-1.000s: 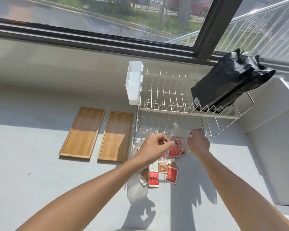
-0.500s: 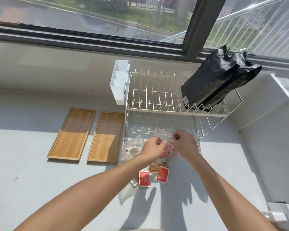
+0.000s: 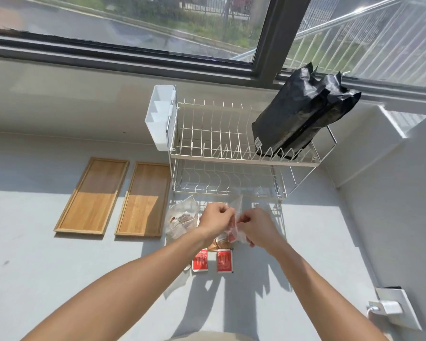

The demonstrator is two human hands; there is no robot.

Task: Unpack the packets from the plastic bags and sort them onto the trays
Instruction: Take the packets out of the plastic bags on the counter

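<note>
**Both hands on one clear bag, centre frame**

Your left hand (image 3: 215, 219) and right hand (image 3: 257, 230) each pinch the clear plastic bag (image 3: 238, 210) between them, red packets visible inside. Just below lie two red packets (image 3: 212, 261) on the counter (image 3: 59, 279); a second bag (image 3: 182, 219) sits to the left. Both wooden trays (image 3: 118, 196), middle left, hold nothing; the wire rack (image 3: 231, 153) stands above

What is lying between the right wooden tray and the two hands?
In the head view, a clear plastic bag with brownish packets inside lies on the counter between the right tray and the left hand.
</note>
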